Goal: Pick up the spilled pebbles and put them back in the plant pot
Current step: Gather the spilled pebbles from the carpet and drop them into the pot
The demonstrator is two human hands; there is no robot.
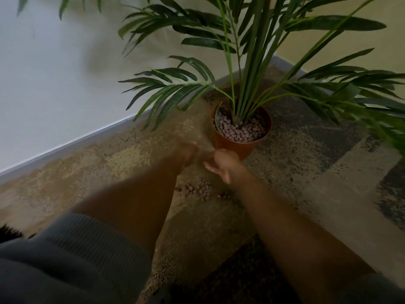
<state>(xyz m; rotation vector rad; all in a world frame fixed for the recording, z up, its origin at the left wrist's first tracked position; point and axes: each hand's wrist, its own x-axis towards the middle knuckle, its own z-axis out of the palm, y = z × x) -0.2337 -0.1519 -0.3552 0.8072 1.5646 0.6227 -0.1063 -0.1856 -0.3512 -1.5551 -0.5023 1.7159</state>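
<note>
On the carpet (285, 172) in front of the plant pot (241, 148), spilled pebbles (198, 190) lie below my wrists. Left hand (188, 154) and right hand (221, 163) blurred; grip unreadable. Risk: brushing fronds, tipping pot.

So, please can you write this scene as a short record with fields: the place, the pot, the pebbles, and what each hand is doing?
place: patterned carpet in a corner by a white wall
plant pot: orange, upright, holding a palm-like plant and many pebbles
spilled pebbles: small cluster on the carpet, nearer the person than the pot
left hand: blurred, just in front of the pot; grip unclear
right hand: blurred, beside the left hand, above the spilled pebbles; grip unclear
task state: pebbles still on the carpet
</note>
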